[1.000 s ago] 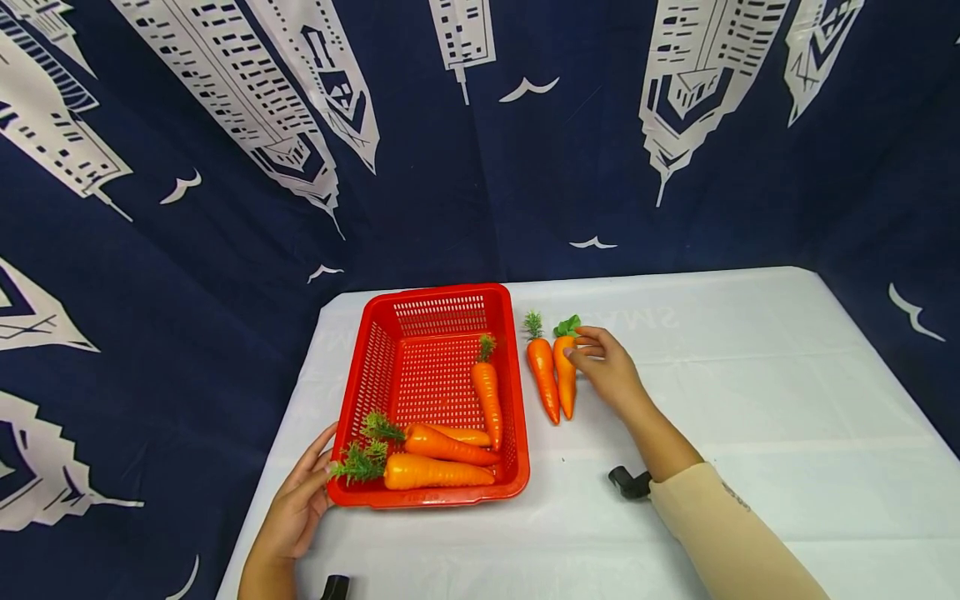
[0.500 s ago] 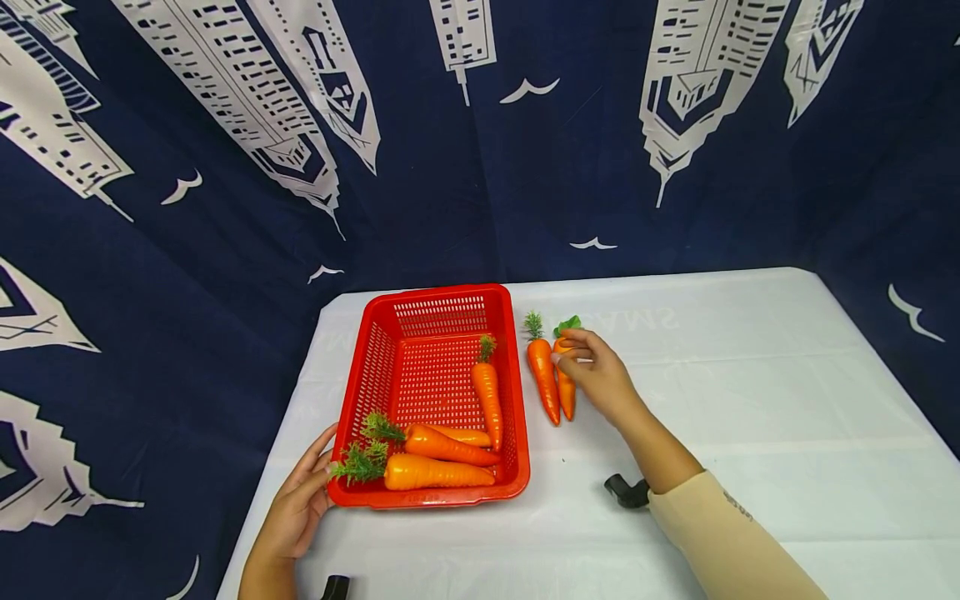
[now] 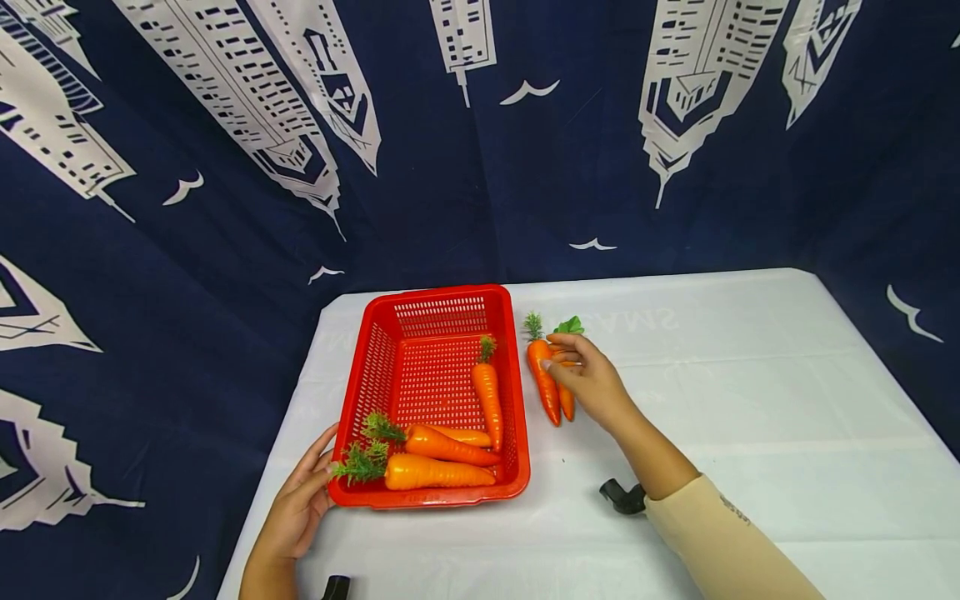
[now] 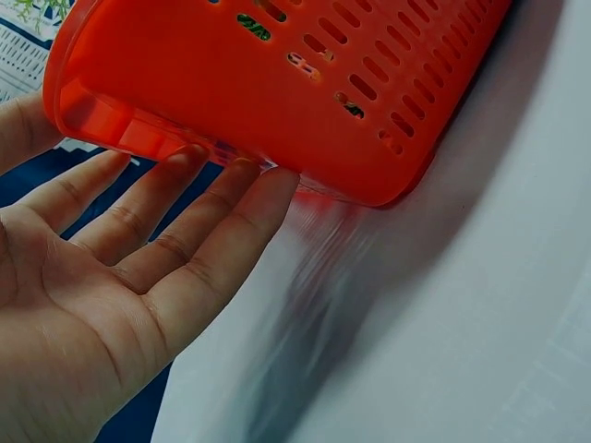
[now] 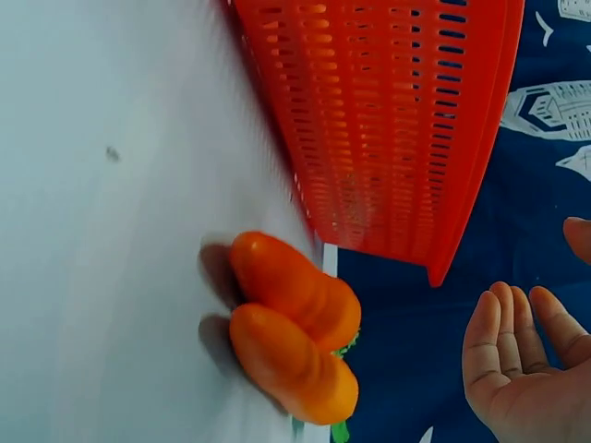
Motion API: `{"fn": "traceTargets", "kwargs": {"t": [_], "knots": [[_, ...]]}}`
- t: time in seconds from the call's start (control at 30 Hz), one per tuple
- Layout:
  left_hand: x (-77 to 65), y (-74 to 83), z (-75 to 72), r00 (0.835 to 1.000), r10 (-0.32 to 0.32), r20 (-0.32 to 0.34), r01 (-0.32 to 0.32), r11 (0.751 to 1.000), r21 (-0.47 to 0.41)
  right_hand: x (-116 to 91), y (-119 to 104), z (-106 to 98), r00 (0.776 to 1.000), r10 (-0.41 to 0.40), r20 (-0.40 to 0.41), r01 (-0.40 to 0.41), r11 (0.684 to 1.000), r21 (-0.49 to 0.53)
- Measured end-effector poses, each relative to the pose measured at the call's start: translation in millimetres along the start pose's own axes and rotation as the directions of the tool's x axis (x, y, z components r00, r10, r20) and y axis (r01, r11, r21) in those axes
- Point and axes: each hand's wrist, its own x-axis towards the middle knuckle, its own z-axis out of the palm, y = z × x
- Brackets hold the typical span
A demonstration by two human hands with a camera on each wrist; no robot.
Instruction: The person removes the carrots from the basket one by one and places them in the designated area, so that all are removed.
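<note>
A red plastic basket with slotted walls stands on the table, several orange carrots lying inside, among them a fat one along the near wall. My left hand is at its near left corner; in the left wrist view the nearly straight fingers touch the wall under the rim. Right of the basket, two more carrots lie side by side, a left one and a right one with leafy green top. Over them hovers my right hand, fingers loosely bent and holding nothing in the right wrist view.
A white cloth covers the table. Behind and to the sides hangs a dark blue curtain printed with white buildings and birds. A black fitting sits by the right wrist, another near the left.
My right hand has moved a little left and toward me, from the right carrot to over the left one. The left hand, basket and carrots stay in place.
</note>
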Motion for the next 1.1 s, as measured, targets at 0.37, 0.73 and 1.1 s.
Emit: {"fn": "traceTargets", "kwargs": {"t": [0.37, 0.73, 1.1], "knots": [[-1.0, 0.4, 0.8, 1.000, -0.001, 0.008, 0.001, 1.000, -0.008, -8.2, -10.1, 13.7, 0.998, -0.009, 0.060, 0.006, 0.999, 0.043], [-0.4, 0.9, 1.1, 1.000, -0.002, 0.005, 0.002, 1.000, -0.007, -16.7, -21.3, 24.3, 0.990, -0.079, 0.117, 0.067, 0.993, 0.100], [-0.2, 0.7, 1.0, 1.000, 0.005, 0.005, -0.005, 1.000, -0.010, -25.7, -30.9, 34.3, 0.978, -0.125, 0.165, 0.111, 0.990, 0.092]]}}
